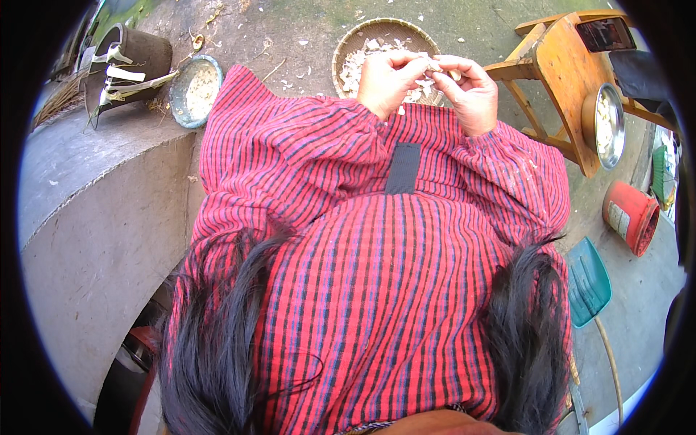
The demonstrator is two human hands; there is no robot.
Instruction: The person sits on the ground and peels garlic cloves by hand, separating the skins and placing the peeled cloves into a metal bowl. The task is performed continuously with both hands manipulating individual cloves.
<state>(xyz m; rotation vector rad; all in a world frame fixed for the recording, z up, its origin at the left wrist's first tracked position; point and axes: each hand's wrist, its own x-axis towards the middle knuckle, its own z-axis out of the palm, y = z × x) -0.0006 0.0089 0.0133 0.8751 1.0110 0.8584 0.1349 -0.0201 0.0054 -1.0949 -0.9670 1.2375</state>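
My left hand (392, 80) and my right hand (471, 97) meet over a round woven bamboo basket (397, 31). Between both sets of fingertips is a small whitish garlic clove (435, 66), partly covered by the fingers. Another pale piece, perhaps a clove, shows by my right thumb and forefinger. Loose garlic skins (352, 68) fill much of the basket below. My sleeves and lap are in red striped cloth, with bits of skin on the right sleeve.
At right, a wooden chair (565, 70) carries a metal bowl (617, 136) of peeled cloves and a phone (604, 35). Below it are a red bucket (625, 212) and a green dustpan (590, 285). At left stand a dark bucket (147, 57), a basin (176, 89) and a concrete ledge (109, 196).
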